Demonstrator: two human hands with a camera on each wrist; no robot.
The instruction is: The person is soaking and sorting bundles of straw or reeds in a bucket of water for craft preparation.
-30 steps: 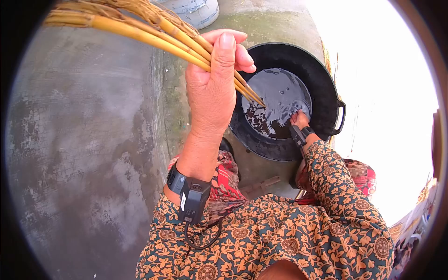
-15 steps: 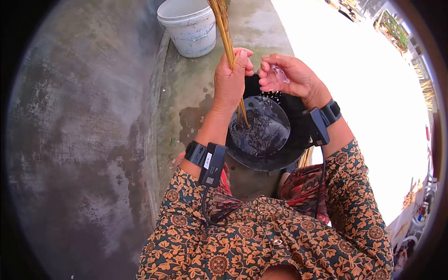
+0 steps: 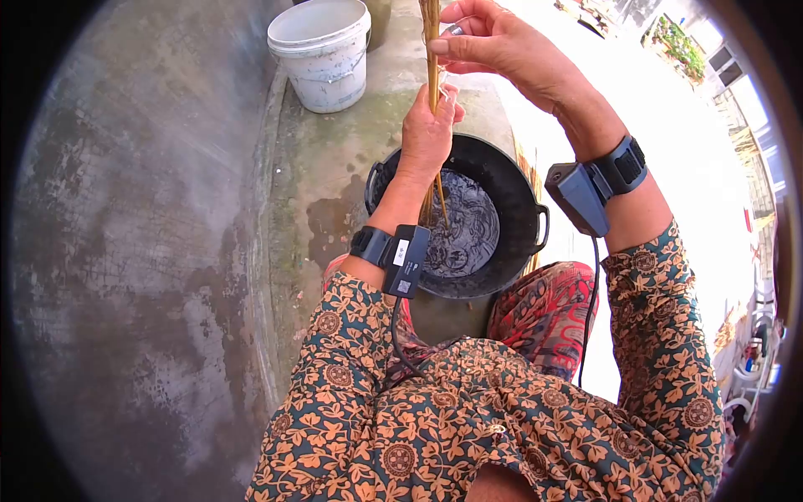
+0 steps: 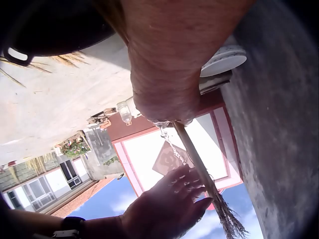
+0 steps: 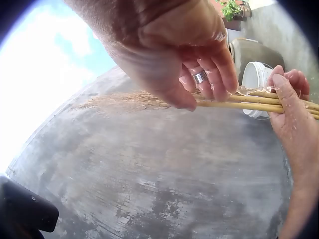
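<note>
Over the black basin (image 3: 510, 205) of dark water, the left hand (image 3: 428, 134) is wrapping its grip around a bundle of yellow stalks (image 3: 432, 58), holding them upright with their lower ends inside the basin. Above it, the right hand (image 3: 493, 42) is pinching the same stalks with its fingertips (image 5: 219, 84). Beyond the basin, a white bucket (image 3: 322, 52) is standing on the concrete floor (image 3: 335, 159).

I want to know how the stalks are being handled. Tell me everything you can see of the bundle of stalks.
The stalks are a thin bundle of dry, straw-yellow stems, held roughly upright. Their lower ends hang over the dark water in the black basin; whether they touch it is unclear. The other end frays into a brushy tuft, seen in the right wrist view. The left hand grips the bundle at mid-length. The right hand closes its fingers on it higher up, where water drips.
</note>
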